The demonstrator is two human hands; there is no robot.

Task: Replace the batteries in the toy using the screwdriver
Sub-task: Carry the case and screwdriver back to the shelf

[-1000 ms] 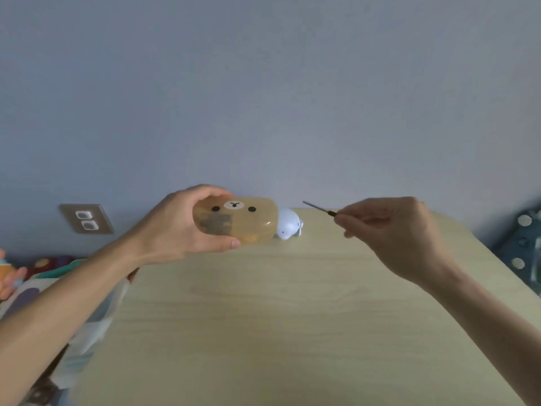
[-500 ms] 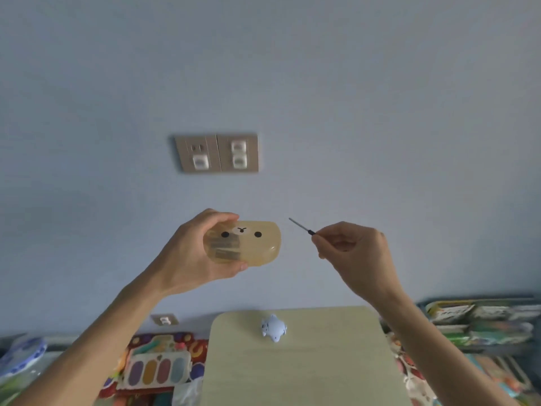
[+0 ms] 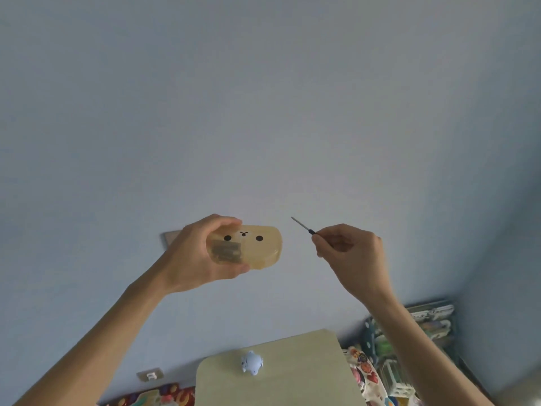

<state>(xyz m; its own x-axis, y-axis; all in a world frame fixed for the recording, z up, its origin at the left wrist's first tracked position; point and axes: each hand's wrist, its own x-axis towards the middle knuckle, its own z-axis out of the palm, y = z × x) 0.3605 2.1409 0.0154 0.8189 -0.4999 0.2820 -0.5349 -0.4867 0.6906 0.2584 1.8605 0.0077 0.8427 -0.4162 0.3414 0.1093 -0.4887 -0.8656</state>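
My left hand (image 3: 194,254) holds up a translucent tan case (image 3: 257,246) with a bear face printed on it; dark shapes show through its left half. My right hand (image 3: 351,256) pinches a thin screwdriver (image 3: 303,225), its metal tip pointing up and left, a short gap away from the case's right end. Both are raised in front of the blue wall. Far below, a small pale blue animal toy (image 3: 251,363) stands on the light wooden table (image 3: 307,373).
A wall switch plate (image 3: 171,236) peeks out behind my left hand, and a low socket (image 3: 150,375) sits by the table. Colourful toys (image 3: 152,397) lie lower left. Stacked books and patterned items (image 3: 424,320) fill the lower right.
The view has tilted upward, so the table dropped from filling the frame to the bottom edge. Both hands stay raised with the case and screwdriver, shifting slightly right between the last two frames.
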